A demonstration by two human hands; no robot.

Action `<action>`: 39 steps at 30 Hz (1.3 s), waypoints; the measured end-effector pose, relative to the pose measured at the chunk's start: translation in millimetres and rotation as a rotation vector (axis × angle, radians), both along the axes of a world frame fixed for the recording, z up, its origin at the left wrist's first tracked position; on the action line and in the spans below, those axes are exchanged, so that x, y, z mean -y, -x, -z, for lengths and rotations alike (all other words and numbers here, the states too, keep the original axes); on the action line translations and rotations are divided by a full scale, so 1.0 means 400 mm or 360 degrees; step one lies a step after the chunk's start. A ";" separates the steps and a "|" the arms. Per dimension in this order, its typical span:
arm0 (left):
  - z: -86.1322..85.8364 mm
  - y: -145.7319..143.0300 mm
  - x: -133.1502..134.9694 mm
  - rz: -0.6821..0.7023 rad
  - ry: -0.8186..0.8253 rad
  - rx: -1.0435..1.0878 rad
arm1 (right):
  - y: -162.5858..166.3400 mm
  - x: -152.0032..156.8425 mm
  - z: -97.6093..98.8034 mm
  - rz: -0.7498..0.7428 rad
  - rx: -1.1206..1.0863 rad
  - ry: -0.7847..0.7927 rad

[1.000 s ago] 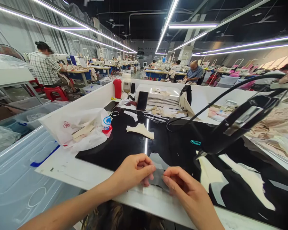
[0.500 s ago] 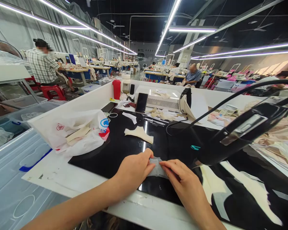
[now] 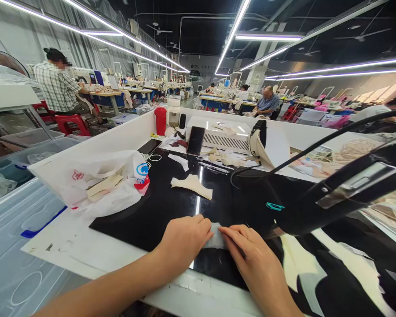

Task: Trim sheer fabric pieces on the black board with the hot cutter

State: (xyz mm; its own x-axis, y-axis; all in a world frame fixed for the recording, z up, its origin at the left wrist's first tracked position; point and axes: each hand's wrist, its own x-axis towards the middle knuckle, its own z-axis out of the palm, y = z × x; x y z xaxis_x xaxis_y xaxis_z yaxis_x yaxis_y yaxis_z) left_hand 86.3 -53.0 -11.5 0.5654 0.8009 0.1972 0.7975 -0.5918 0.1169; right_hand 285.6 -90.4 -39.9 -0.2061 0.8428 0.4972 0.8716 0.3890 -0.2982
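A small, pale, translucent piece of thin material (image 3: pixel 215 237) is stretched between my hands, low over the black tabletop (image 3: pixel 145 224). My left hand (image 3: pixel 185 240) is closed on its left edge, the fingers curled over and partly hiding it. At the right edge my right hand (image 3: pixel 251 246) pinches it with thumb and forefinger. Ahead of them a cream fabric cut-out (image 3: pixel 193 185) lies flat, with a smaller white cut-out (image 3: pixel 178 161) behind it. More cream pieces (image 3: pixel 298 255) spread to the right of my right hand.
On the left sits a white plastic bag (image 3: pixel 119 198) with fabric pieces in it. A black lamp-like arm (image 3: pixel 343 189) slants in from the right, near a teal clip (image 3: pixel 274 206). At the back stand a phone (image 3: pixel 196 140), a white vented box (image 3: pixel 218 132) and a red cup (image 3: pixel 160 121).
My left hand's fingers have curled further over the pale piece, and its thumb has slipped from sight. Both hands remain on the piece. The whole view has shifted slightly.
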 end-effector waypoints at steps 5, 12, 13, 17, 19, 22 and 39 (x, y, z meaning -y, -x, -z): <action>0.010 0.002 -0.005 0.0043 -0.0121 0.0060 | -0.003 0.000 0.008 0.0017 0.0031 0.0014; 0.014 0.003 -0.005 0.0051 -0.0102 0.0041 | -0.004 -0.003 0.022 -0.0003 0.0084 0.0060; 0.014 0.004 -0.004 0.0051 -0.0102 0.0043 | -0.003 -0.003 0.021 -0.0003 0.0082 0.0058; 0.016 0.006 -0.001 0.0063 -0.0112 0.0064 | 0.000 -0.002 0.020 -0.0012 0.0086 0.0045; 0.016 0.007 -0.001 0.0068 -0.0112 0.0069 | 0.000 -0.002 0.019 -0.0016 0.0094 0.0043; 0.013 0.008 0.000 0.0068 -0.0091 0.0064 | -0.001 -0.003 0.017 -0.0021 0.0102 0.0044; 0.032 0.004 0.008 0.0388 -0.0470 0.0334 | -0.007 -0.005 0.019 -0.0060 0.0220 0.0039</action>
State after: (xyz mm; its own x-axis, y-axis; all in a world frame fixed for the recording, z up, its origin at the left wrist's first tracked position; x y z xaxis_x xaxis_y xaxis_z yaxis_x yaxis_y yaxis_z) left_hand 84.7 -56.2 -24.5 0.6541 0.5410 0.5286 0.6076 -0.7921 0.0589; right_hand 288.4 -88.6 -47.3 -0.3030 0.8447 0.4412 0.8898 0.4165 -0.1864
